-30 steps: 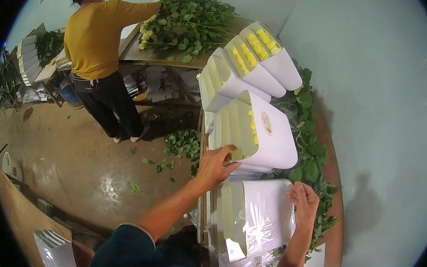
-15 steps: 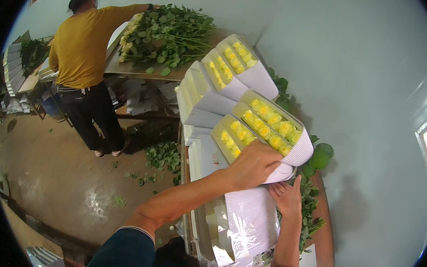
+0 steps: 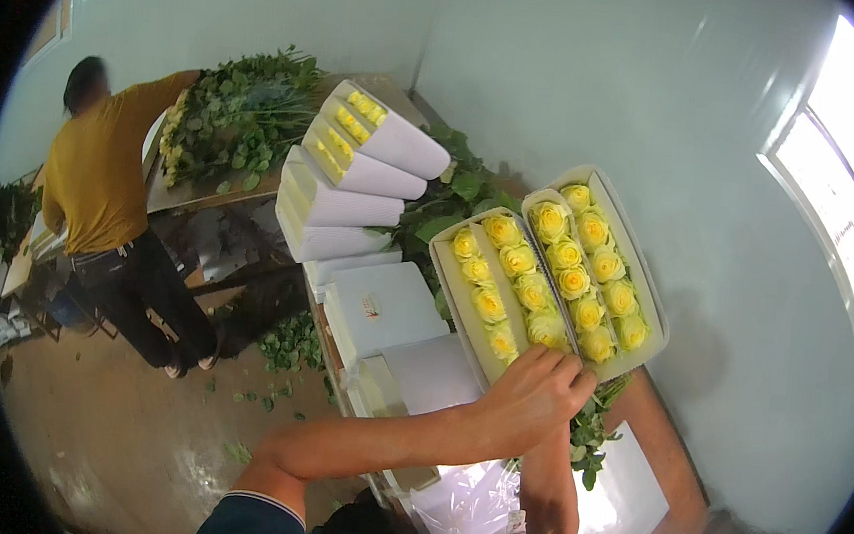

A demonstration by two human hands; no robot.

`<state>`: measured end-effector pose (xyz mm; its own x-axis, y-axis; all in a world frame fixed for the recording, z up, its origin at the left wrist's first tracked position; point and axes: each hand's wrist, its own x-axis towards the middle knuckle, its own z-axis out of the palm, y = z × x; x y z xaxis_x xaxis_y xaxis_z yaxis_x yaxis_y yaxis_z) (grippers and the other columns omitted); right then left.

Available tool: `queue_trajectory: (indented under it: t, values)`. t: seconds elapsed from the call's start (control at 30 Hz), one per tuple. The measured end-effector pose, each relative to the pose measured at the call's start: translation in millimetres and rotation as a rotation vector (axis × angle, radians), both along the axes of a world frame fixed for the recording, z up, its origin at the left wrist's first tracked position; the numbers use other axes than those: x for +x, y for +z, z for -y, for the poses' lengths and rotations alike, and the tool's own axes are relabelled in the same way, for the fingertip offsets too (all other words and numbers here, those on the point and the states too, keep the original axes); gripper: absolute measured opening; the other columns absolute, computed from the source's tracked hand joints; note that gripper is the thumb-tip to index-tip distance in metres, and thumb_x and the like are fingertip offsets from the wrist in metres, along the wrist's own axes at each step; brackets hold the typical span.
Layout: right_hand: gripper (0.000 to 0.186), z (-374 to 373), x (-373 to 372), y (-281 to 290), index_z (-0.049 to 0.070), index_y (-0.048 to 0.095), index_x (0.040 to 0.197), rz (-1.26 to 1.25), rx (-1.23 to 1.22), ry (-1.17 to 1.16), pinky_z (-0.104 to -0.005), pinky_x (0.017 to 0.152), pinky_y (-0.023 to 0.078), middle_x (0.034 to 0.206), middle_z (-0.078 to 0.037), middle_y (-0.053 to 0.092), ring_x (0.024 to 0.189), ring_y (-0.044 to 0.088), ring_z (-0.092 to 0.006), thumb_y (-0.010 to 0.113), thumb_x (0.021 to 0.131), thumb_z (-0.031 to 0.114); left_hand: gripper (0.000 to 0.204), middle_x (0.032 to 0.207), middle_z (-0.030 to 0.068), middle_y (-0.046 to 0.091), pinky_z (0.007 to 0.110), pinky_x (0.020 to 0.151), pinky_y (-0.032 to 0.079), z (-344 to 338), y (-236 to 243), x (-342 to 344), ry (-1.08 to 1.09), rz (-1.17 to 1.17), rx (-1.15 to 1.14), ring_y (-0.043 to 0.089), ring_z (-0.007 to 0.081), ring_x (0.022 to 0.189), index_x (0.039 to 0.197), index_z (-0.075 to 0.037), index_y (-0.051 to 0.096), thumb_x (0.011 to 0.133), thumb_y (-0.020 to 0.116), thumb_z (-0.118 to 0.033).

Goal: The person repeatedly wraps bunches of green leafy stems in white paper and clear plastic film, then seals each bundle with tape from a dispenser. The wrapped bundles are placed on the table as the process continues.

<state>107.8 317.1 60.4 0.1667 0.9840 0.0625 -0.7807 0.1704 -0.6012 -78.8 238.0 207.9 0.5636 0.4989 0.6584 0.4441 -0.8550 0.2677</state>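
Observation:
Two bunches of yellow roses, each in a white cardboard wrap, stand side by side: a left rose bunch (image 3: 488,294) and a right rose bunch (image 3: 603,266), blooms in rows facing up. My left hand (image 3: 537,396) reaches across with fingers closed at the near rim where the two wraps meet. It appears to grip the edge of the right bunch's wrap. Beneath it, my right hand (image 3: 550,447) is mostly covered by the left hand. Its fingers are hidden near the bunches' lower end, beside green leaves (image 3: 589,435).
More wrapped rose bunches (image 3: 355,156) lie stacked farther back on the table. White cardboard pieces (image 3: 384,304) and clear plastic film (image 3: 463,506) lie nearer. A co-worker in a yellow top (image 3: 104,161) stands at a leaf-covered table (image 3: 207,194). Fallen leaves (image 3: 290,347) litter the floor.
The view has swung right. The two held bunches have tipped so their blooms face me more fully. My right hand has moved from beside the wraps to beneath my left hand.

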Motion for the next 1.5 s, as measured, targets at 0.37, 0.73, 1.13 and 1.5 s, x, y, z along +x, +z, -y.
queue_trajectory:
  t: [0.37,0.73,1.13,1.5]
  values:
    - [0.057,96.7,90.4,50.4,0.007,0.051,0.146,-0.019,0.145,-0.220,-0.0444,0.109,0.050,0.141,-0.011,0.061,0.122,0.062,-0.0299,0.050,0.106,0.047,0.048,0.087,0.0094,0.065,0.041,0.067,0.053,113.0,25.3,80.6,-0.158,0.175,0.105,0.066,0.0298,0.075,0.124,-0.002,0.067,0.076,0.070,0.001]
    - [0.055,372.4,208.6,9.8,0.005,0.050,0.145,-0.275,0.245,-0.369,-0.0448,0.108,0.049,0.140,-0.010,0.058,0.129,0.055,-0.0285,0.052,0.106,0.045,0.032,0.098,0.0180,0.070,0.041,0.075,0.057,261.0,-102.5,151.0,-0.493,0.401,-0.341,0.069,0.0355,0.085,0.111,0.002,0.070,0.081,0.065,0.011]
    - [0.062,640.9,134.3,-80.5,0.005,0.048,0.148,-0.297,-0.536,-0.917,-0.0466,0.117,0.037,0.147,-0.009,0.055,0.136,0.049,-0.0288,0.057,0.102,0.046,0.014,0.097,0.0119,0.071,0.030,0.084,0.050,330.7,-208.6,142.8,-0.780,0.229,-1.402,0.067,0.0204,0.092,0.106,0.004,0.071,0.093,0.071,0.000]
    - [0.060,606.1,113.2,-74.1,-0.006,0.047,0.145,-0.276,-0.726,-0.662,-0.0476,0.117,0.040,0.145,-0.018,0.054,0.136,0.051,-0.0296,0.063,0.104,0.034,0.037,0.118,0.0086,0.072,0.030,0.094,0.053,241.9,-255.0,162.0,-0.386,0.251,-1.995,0.067,0.0150,0.106,0.133,0.004,0.063,0.097,0.065,-0.005]
